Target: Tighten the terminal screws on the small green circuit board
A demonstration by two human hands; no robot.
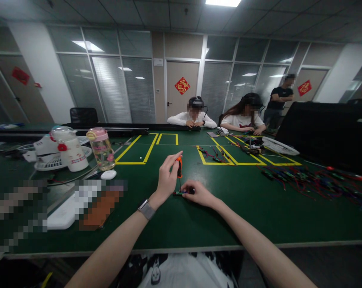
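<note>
circuit board point(178, 193) well inside near table edge point(181, 251), right grip point(202, 195) pinching-tight on it, left grip point(166, 175) around screwdriver point(180, 164)

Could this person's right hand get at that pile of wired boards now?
Probably yes: no object seems to stand between the right hand and the pile of wired boards, though that hand is busy at a small green board.

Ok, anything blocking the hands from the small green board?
Nothing visible. The right hand is at the green board; the left hand holds the screwdriver upright, its shaft reaching down to the board.
</note>
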